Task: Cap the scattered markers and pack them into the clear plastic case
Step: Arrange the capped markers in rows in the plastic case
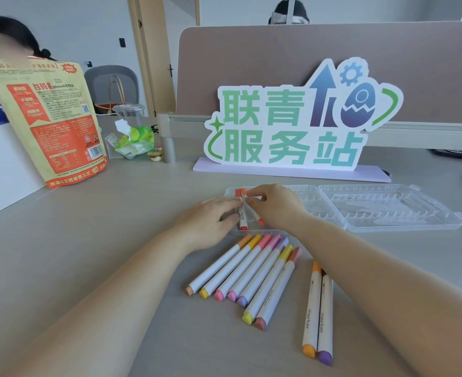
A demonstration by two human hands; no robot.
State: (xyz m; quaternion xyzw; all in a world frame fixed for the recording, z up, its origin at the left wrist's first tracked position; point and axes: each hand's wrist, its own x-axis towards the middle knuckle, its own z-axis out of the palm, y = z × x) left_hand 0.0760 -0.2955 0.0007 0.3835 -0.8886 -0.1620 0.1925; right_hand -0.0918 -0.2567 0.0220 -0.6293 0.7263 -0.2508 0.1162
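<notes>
Fingers (254, 195) of the right hand (276, 206) curl in and pinch the white barrel of an orange-red marker (259, 221). The straighter fingers (228, 204) and thumb of the left hand (208, 224) meet a second orange-red marker (242, 220) from its left side; I cannot tell whether they pinch it or only touch it. Both markers are capped and cross each other right under the fingertips, over the left half of the clear plastic case (317, 205). The case lies open and flat on the tabletop (115, 213), its moulded lid (387, 208) spread out to the right of the fingers. Just nearer than the fingers, touching the case's front edge, lies a slanted row of seven capped markers (251, 270), side by side, in orange, yellow, pink, lilac and salmon. Nearer still and to the right, partly under the right forearm, a pair of markers (318, 311) lies close together, one orange-capped and one purple-capped. Beyond the fingers stands a white and green sign (292, 126). Far to their left stands a yellow and red snack bag (56, 123).
</notes>
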